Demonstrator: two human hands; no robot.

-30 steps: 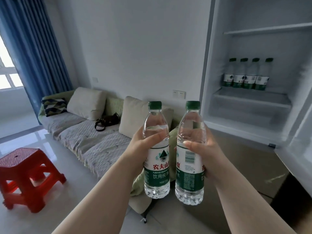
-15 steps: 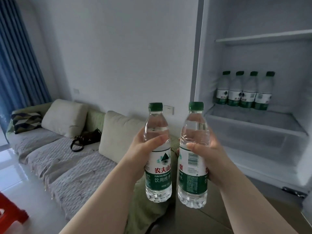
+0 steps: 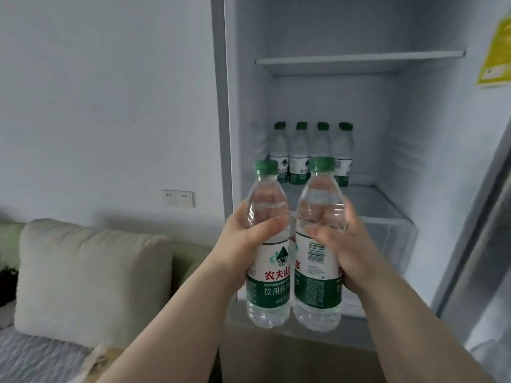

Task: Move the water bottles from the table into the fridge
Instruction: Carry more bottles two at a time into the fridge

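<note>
I hold two clear water bottles with green caps and green-and-white labels, upright and side by side, in front of the open fridge (image 3: 387, 120). My left hand (image 3: 243, 244) grips the left bottle (image 3: 266, 288) around its middle. My right hand (image 3: 351, 244) grips the right bottle (image 3: 318, 286) the same way. Both bottles hang in the air just before the fridge's opening. Several bottles of the same kind (image 3: 300, 153) stand in a row at the back of the middle shelf (image 3: 381, 211), partly hidden behind the two caps.
An upper shelf (image 3: 359, 60) spans the fridge. The open fridge door (image 3: 486, 244) stands at the right, with a yellow sticker (image 3: 497, 53) on the inner wall. A sofa with a beige cushion (image 3: 88, 275) sits at the lower left under a wall switch (image 3: 178, 198).
The view has swung right and closer to the fridge, which now fills the middle. Both hands have carried the bottles toward the fridge opening; the red stool and curtain have left the view.
</note>
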